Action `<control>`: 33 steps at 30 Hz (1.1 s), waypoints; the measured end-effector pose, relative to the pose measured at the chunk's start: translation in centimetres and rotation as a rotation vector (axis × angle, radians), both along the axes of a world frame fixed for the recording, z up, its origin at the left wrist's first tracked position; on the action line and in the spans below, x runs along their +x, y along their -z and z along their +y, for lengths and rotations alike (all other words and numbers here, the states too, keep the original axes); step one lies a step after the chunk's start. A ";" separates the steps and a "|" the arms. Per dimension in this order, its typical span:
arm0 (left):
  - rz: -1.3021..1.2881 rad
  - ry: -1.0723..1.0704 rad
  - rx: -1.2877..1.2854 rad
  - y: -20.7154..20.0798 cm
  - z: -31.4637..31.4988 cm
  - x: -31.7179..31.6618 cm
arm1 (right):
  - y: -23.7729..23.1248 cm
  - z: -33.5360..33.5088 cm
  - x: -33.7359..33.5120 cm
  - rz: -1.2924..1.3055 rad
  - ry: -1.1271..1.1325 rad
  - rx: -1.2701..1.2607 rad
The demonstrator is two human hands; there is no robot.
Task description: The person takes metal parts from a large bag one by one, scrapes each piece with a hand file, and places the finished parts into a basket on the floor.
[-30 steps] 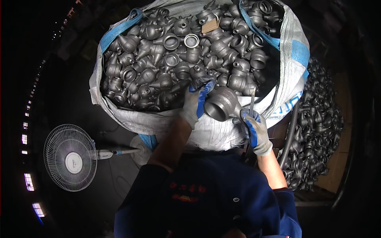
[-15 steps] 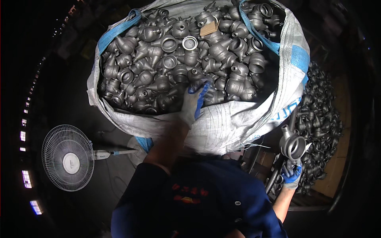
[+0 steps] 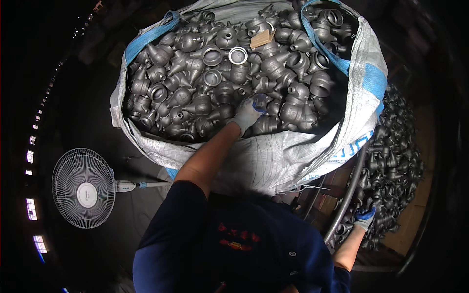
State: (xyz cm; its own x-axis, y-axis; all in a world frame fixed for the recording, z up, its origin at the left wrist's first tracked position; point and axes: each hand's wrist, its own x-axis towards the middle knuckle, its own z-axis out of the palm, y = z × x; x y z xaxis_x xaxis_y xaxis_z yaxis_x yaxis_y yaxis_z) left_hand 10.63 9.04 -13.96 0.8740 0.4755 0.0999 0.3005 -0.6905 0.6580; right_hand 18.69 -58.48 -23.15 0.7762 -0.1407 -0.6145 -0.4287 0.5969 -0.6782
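A large white woven bag (image 3: 288, 149) is filled with grey metal castings (image 3: 234, 75), round-bodied pieces with open collars and narrow necks. My left hand (image 3: 248, 113), in a white and blue glove, reaches over the bag's near rim. Its fingers are curled on a casting (image 3: 261, 100) among the others, which they partly cover. My right hand (image 3: 364, 218), gloved alike, is low on the right by a heap of similar castings (image 3: 388, 171). Its fingers look spread, and no casting shows in them.
Blue straps (image 3: 154, 38) loop over the bag's rim. A piece of brown cardboard (image 3: 263, 38) lies on the castings. A white fan (image 3: 85, 188) stands at the left. A curved metal bar (image 3: 348, 195) runs between the bag and the heap, and a brown board (image 3: 415, 195) borders the heap.
My right hand has let go of the casting it held up and sits beside the heap. My left hand has shifted slightly right and closed on a casting in the bag.
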 end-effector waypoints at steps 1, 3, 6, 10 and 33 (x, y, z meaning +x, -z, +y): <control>0.096 0.007 0.093 0.4 -0.4 0.6 | -2.1 1.3 -0.4 -0.210 -0.292 0.171; 0.298 0.097 0.265 1.2 -0.7 1.5 | -5.4 6.1 -0.8 -0.203 -0.241 0.204; 0.501 0.197 0.365 1.7 -0.7 2.4 | -10.7 12.6 -3.6 -0.266 -0.416 0.314; 0.545 0.327 0.494 0.7 0.7 2.0 | -14.7 18.0 -7.3 -0.347 -0.556 0.084; -0.188 0.190 -0.252 -6.5 3.2 -10.8 | -21.2 30.7 -8.7 -0.343 -0.987 -0.329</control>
